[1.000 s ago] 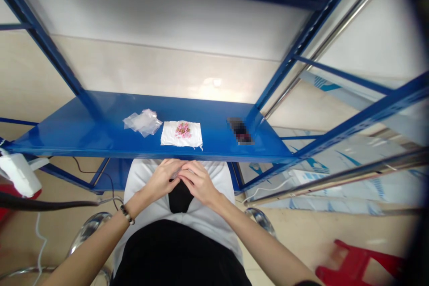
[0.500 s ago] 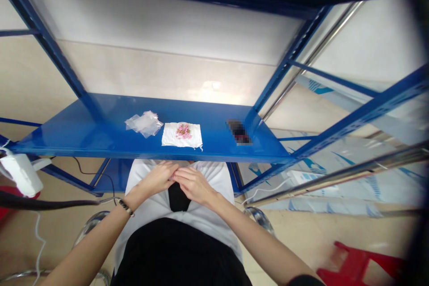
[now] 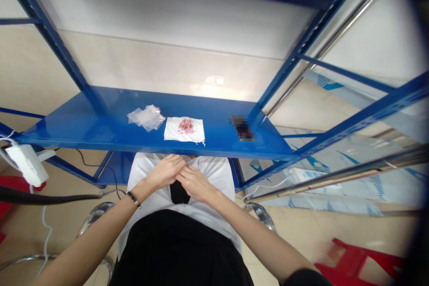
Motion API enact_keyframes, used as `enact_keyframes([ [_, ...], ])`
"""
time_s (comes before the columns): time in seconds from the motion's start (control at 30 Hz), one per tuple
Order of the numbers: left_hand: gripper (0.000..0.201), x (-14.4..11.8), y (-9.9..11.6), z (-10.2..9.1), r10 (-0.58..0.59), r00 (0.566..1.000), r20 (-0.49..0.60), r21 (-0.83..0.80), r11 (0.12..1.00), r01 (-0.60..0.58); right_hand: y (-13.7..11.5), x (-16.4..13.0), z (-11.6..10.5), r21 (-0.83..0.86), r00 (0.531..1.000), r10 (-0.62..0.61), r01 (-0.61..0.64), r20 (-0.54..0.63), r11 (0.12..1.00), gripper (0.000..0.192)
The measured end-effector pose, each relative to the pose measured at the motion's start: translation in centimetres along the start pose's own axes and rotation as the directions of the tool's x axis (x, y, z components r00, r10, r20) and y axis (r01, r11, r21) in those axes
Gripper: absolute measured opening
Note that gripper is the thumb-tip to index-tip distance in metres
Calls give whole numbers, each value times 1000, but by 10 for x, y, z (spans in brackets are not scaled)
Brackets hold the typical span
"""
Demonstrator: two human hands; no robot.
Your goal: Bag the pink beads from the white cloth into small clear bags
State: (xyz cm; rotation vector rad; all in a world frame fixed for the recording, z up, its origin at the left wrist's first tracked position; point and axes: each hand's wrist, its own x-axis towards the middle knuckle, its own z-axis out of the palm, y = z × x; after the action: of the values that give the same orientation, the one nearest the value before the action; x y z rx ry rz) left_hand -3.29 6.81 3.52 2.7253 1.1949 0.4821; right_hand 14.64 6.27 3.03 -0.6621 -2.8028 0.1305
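Note:
My left hand (image 3: 164, 172) and my right hand (image 3: 195, 184) meet fingertip to fingertip over my lap, just below the front edge of the blue metal shelf (image 3: 83, 126). The fingers are curled inward; whether anything small sits between them I cannot tell. A beaded bracelet (image 3: 134, 199) circles my left wrist. On the shelf straight ahead of the hands lies a white cloth (image 3: 172, 135) with a small heap of pink beads (image 3: 186, 125). Left of it rests a pile of clear plastic bags (image 3: 146, 117).
A dark blurred object (image 3: 241, 128) lies at the shelf's right end by a blue upright. A white device (image 3: 26, 164) and a black cable (image 3: 50, 197) hang at the left. Chrome stool legs (image 3: 95, 215) flank me; a red stool (image 3: 363, 264) stands at the lower right.
Both hands have stayed joined and shifted slightly up toward the shelf edge. The view has tilted a little; the things on the shelf have not moved.

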Motion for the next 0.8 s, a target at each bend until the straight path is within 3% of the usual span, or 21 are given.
enact_keyframes([
  [0.23,17,-3,3,3,-9,1000,1,49,999,9,-5,-2,1,-9,1000,0,0,18,1000,29],
  [0.6,12,-2,13,20,117,987,108,98,987,-128,-5,-9,30,32,998,3,-5,68,999,20],
  [0.8,14,-2,13,17,108,990,93,73,991,-115,-4,-4,25,50,999,11,-14,53,999,18],
])
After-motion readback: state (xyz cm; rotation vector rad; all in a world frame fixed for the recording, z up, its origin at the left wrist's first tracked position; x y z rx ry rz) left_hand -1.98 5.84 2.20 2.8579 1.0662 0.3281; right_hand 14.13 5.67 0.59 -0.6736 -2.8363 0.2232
